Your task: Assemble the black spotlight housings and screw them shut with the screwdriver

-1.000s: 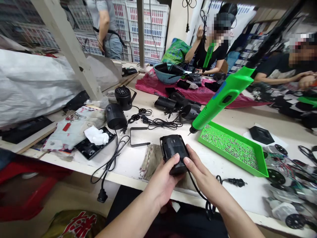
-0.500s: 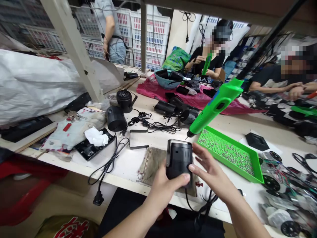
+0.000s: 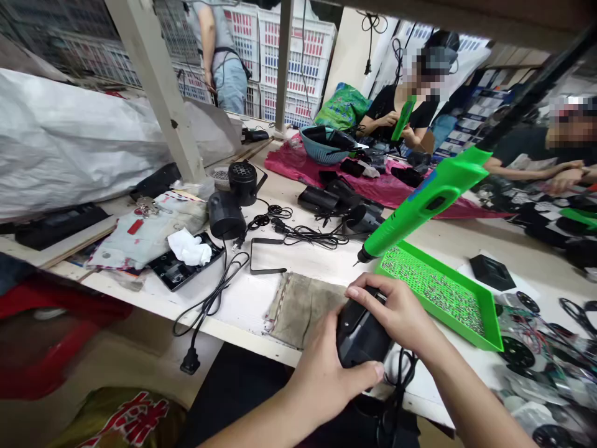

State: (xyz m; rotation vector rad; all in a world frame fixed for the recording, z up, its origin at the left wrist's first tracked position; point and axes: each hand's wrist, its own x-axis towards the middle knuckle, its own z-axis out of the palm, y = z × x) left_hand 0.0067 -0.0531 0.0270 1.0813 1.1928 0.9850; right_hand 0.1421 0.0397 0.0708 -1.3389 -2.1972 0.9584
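The black plastic housing has shifted from over the cloth pad toward the pad's right edge and now tilts. The left hand cups it; the right hand, more open earlier, now curls over its top.

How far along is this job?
Partway, it seems. The round unit looks put together, its grille in place. In progress is a black housing, held by the left hand and right hand. Apparently left: a loose bracket lies unattached, and a green tray holds many small metal pieces.
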